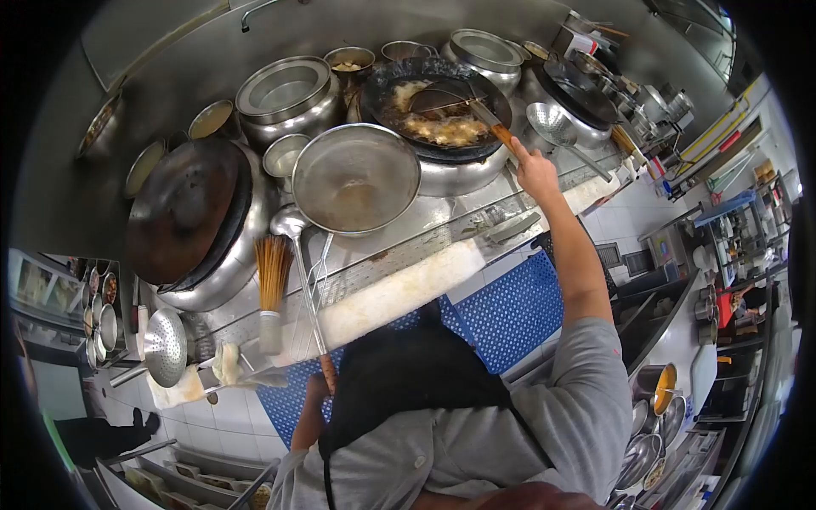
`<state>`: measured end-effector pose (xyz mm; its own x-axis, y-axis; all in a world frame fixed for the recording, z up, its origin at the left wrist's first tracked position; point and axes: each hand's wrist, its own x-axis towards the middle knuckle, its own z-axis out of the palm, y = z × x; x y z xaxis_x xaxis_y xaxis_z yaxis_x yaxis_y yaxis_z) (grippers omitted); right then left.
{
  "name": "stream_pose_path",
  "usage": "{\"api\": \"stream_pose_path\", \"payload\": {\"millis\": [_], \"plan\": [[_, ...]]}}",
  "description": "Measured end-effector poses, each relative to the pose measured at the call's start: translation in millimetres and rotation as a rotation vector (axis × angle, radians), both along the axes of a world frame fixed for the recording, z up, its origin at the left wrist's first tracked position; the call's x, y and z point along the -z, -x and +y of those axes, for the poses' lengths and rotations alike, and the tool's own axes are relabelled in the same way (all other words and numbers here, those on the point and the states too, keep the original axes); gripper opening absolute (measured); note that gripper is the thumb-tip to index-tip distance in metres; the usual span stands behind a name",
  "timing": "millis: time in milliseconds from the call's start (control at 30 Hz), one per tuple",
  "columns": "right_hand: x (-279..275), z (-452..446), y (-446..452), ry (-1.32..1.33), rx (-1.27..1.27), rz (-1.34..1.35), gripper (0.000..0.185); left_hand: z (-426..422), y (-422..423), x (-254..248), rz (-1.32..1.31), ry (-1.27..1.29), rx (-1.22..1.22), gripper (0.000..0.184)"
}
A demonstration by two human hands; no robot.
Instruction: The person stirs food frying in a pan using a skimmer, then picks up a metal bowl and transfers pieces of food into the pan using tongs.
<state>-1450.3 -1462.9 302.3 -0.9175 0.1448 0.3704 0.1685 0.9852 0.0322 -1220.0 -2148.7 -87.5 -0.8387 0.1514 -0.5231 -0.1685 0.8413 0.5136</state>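
My right hand (535,172) is closed round the wooden handle of a wire skimmer (438,99). The skimmer's mesh head is inside a black wok (380,92), where golden pieces of food (446,131) sit in bubbling oil. Low by the apron, my left hand (316,388) is beside the wooden handle end of a long metal ladle (291,223); its fingers are largely hidden. A large round fine-mesh strainer (357,178) rests at the counter's middle, between the ladle and the wok.
A second wok (189,212) stands on the left burner, with a bamboo brush (272,276) near it. Metal pots (285,89) line the back. A perforated skimmer (552,126) lies right of the wok. A rolled white cloth (399,289) runs along the front edge.
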Motion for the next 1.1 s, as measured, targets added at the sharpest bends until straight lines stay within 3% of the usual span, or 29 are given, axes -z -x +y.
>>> {"api": "stream_pose_path", "payload": {"millis": [133, 200, 300, 400, 500, 700, 800, 900, 1100], "plan": [[3.8, 4.7, -7.6, 0.048, 0.037, 0.026, 0.071, -5.2, 13.4, 7.7, 0.056, -0.084, 0.042, 0.042], [3.4, 3.7, -9.1, 0.06, 0.031, 0.031, 0.07, 0.9, 15.3, -8.8, 0.15, -0.04, 0.077, 0.039], [-4.1, -3.6, -10.4, 0.022, 0.033, 0.043, 0.07, 6.5, 17.9, -31.5, 0.087, -0.046, 0.081, 0.032], [-12.1, -11.9, -8.8, 0.0, 0.039, 0.03, 0.069, 7.4, 23.5, -38.0, 0.246, 0.077, 0.347, 0.026], [-15.2, -23.6, -1.2, 0.024, 0.051, 0.093, 0.067, 10.5, 23.5, -43.4, 0.194, 0.162, 0.307, 0.023], [-15.7, -33.9, 29.7, 0.071, 0.094, 0.142, 0.064, 7.3, 24.1, -47.5, 0.044, 0.094, 0.214, 0.02], [-11.9, -30.8, 33.7, 0.06, 0.138, 0.104, 0.063, 8.1, 24.3, -48.4, 0.063, 0.191, 0.34, 0.022], [-11.5, -35.3, 17.6, 0.11, 0.145, 0.081, 0.061, 12.3, 9.0, -38.8, 0.038, -0.036, -0.062, 0.025], [-7.4, -80.6, -17.8, 0.465, 0.166, 0.173, 0.058, 8.9, -3.2, -25.1, 0.051, 0.022, 0.005, 0.034]]}}
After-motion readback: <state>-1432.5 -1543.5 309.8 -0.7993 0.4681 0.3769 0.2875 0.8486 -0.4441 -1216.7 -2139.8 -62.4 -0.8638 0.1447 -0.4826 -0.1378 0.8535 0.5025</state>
